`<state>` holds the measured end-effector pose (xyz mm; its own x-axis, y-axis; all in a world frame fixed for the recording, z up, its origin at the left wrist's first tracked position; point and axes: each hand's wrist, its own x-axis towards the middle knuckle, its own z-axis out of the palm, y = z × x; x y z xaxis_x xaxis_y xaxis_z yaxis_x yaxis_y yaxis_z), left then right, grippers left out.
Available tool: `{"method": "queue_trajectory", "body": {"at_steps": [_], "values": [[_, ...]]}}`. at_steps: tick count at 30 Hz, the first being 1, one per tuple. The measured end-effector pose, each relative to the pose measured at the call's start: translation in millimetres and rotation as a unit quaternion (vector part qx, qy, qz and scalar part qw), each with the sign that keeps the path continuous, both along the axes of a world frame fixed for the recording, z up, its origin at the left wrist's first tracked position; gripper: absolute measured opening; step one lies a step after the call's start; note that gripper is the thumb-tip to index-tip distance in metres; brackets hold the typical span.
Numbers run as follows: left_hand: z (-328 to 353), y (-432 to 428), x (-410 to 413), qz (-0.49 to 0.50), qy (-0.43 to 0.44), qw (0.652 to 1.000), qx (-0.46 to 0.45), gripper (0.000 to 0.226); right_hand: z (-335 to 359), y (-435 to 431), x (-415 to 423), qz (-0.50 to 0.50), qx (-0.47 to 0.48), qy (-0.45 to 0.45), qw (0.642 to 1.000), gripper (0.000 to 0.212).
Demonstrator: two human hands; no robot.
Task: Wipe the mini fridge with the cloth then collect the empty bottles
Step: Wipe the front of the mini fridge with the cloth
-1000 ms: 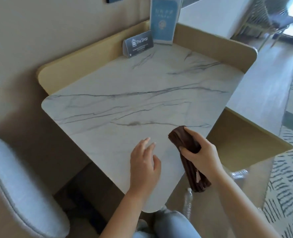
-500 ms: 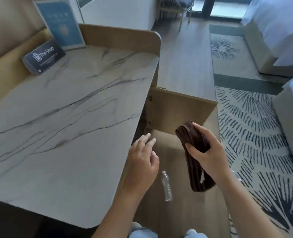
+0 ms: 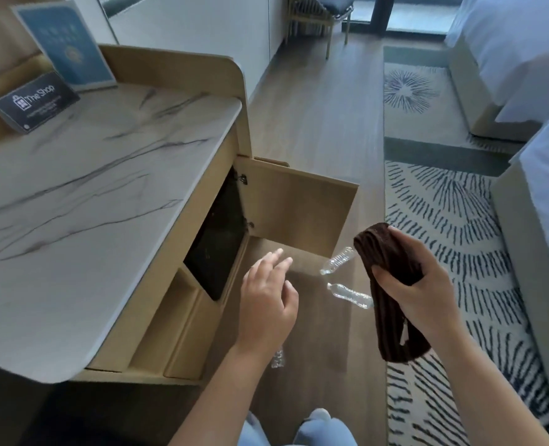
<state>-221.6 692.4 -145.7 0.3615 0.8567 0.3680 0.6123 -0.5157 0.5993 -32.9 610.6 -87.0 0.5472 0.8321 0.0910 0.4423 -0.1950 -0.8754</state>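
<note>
- Right hand (image 3: pixel 418 291) grips the brown cloth (image 3: pixel 385 252).
- Left hand (image 3: pixel 266 304) hangs loose-fingered, holding nothing.
- Two bottles (image 3: pixel 350 295) lie on the floor (image 3: pixel 315 140); maybe a third under the wrist.

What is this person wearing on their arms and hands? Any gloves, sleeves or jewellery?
Nothing that shows. The left hand and the right hand are bare, with no gloves, rings or watch in view. The left forearm and the right forearm are uncovered as far as the picture's edge, so no sleeve appears.
</note>
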Motion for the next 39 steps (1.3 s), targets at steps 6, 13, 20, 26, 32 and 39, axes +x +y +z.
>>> {"method": "queue_trajectory", "body": {"at_steps": [6, 13, 20, 26, 32, 39], "values": [[-0.9, 0.6, -1.9, 0.059, 0.020, 0.998, -0.006, 0.040, -12.8, 16.5, 19.3, 0.041, 0.001, 0.017, 0.999, 0.056], [-11.7, 42.3, -13.8, 0.113, 0.045, 0.992, -0.035, 0.036, -24.5, 80.1, 9.9, 0.099, -0.020, 0.007, 0.995, 0.057], [-17.7, 116.5, -10.1, 0.146, -0.016, 0.987, -0.058, 0.035, -23.2, 164.0, -1.5, 0.158, -0.020, -0.006, 0.987, 0.058], [-21.9, 153.6, -7.8, 0.187, -0.013, 0.980, -0.062, 0.036, -35.0, 213.4, -2.8, 0.200, -0.027, -0.007, 0.979, 0.059], [-39.8, 162.2, -9.8, 0.255, 0.004, 0.963, -0.084, 0.034, -50.7, 269.4, -5.2, 0.298, -0.038, -0.053, 0.952, 0.060], [-67.9, 177.6, 5.5, 0.444, 0.027, 0.893, -0.072, 0.034, -90.4, 356.6, -8.0, 0.482, -0.080, -0.046, 0.871, 0.055]]}}
